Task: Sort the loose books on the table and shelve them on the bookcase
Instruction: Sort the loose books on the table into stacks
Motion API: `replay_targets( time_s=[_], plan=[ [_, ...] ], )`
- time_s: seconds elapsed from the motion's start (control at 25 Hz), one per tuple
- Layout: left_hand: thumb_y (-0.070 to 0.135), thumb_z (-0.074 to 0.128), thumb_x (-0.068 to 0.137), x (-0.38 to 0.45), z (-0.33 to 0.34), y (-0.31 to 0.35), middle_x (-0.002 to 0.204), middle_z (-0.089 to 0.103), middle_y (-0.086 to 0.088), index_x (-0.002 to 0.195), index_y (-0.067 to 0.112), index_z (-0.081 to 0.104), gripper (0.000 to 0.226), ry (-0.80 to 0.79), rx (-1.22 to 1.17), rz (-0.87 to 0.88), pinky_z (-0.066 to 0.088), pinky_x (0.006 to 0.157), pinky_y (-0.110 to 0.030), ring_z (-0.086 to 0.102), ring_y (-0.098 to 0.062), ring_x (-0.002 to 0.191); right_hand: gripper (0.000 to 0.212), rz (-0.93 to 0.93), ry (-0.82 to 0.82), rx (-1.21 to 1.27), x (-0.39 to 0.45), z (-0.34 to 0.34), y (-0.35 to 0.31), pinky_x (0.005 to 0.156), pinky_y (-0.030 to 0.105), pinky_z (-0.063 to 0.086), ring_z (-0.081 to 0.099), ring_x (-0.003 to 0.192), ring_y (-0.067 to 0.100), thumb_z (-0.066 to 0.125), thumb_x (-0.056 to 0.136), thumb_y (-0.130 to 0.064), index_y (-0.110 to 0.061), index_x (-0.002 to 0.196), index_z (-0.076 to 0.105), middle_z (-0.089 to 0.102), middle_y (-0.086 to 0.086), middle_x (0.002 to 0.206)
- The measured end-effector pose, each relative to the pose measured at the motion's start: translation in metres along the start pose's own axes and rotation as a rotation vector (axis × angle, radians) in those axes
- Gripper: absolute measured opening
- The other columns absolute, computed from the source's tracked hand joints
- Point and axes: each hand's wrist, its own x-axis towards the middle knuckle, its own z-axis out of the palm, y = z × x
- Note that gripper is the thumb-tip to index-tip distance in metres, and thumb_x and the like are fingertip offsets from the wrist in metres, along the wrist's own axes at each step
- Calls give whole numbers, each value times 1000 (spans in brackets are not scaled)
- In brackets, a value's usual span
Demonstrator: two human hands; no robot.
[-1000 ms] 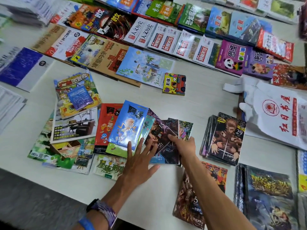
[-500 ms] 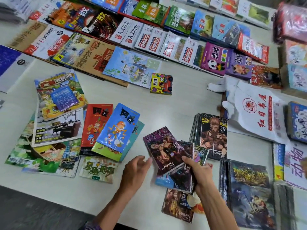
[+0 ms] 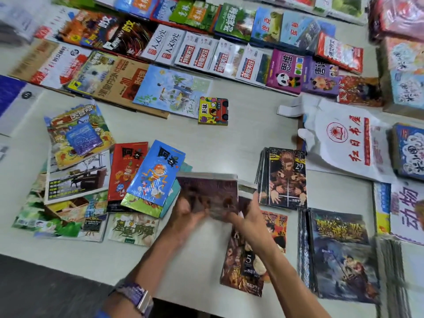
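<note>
At six o'clock above the bench (image 3: 241, 143), left hand (image 3: 187, 214) and right hand (image 3: 250, 216) each grip small paperbacks (image 3: 207, 191). Likely light, bendy, slick-covered; best pinched along both side edges.

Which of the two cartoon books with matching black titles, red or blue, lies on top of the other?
The blue cartoon book. It lies tilted across the right edge of the red cartoon book, covering part of it, so its whole cover shows while the red one's is partly hidden.

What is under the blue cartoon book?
The blue cartoon book lies on a green book and overlaps the red book. Most of the green cover is hidden.
</note>
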Motion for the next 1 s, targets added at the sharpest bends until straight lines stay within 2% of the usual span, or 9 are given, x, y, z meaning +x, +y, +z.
replay_targets(
  time_s=[0.08,0.2,0.4,0.48,0.6,0.72,0.84,0.92,1.0],
  plan=[
    [-10,57,58,1,4,7,85,67,5,104,26,55,59,10,-12,82,49,69,-26,61,-8,77,47,-83,-20,-55,4,3,-4,83,13,50,63,92,-13,72,85,3,-18,118,46,66,-7,107],
    [-3,60,52,-2,10,3,107,62,3,123,25,44,78,-21,58,154,51,81,-22,61,-6,95,45,-125,22,-139,5,5,5,79,8,49,63,93,-8,69,84,10,-16,115,50,64,-10,104],
    [11,85,61,-1,2,-26,103,66,9,110,27,55,60,-33,360,4,46,82,-6,64,2,94,47,-204,-35,-261,12,12,44,101,37,50,61,113,8,60,83,-25,-13,128,52,63,-4,117],
    [24,87,64,-4,-1,-28,107,69,7,118,22,58,61,14,401,-19,44,83,-4,66,-2,101,44,-186,-26,-128,6,12,46,99,34,53,63,115,8,67,91,-21,-19,132,52,66,-5,121],
    [13,79,82,-6,26,-2,105,72,7,119,19,62,41,37,313,32,46,73,-3,69,-1,92,40,-82,42,247,-6,-4,32,91,33,58,70,112,17,65,97,-13,-23,134,54,71,3,121],
    [33,79,78,-3,63,20,97,75,-1,116,21,67,41,-7,162,27,56,73,-19,72,-8,86,30,8,230,471,-2,-42,9,78,36,61,75,100,24,61,99,-23,-23,128,61,75,8,115],
    [50,70,71,1,84,15,102,70,2,114,33,67,47,-58,180,-52,57,85,-33,68,-16,96,29,31,326,476,17,-112,-4,77,38,62,75,97,28,56,101,-26,-16,127,60,75,14,115],
    [40,68,81,-2,88,4,105,68,2,113,32,66,33,-51,268,-108,54,85,-29,66,-16,100,31,26,375,415,27,-151,-1,85,40,60,74,96,27,56,101,-27,-8,125,62,75,15,113],
    [25,65,90,-5,87,-10,107,67,1,116,24,65,26,-13,369,-153,49,79,-21,63,-10,97,31,54,471,171,36,-171,12,76,30,54,70,90,23,61,100,-28,-5,118,65,74,11,105]
  ],
)
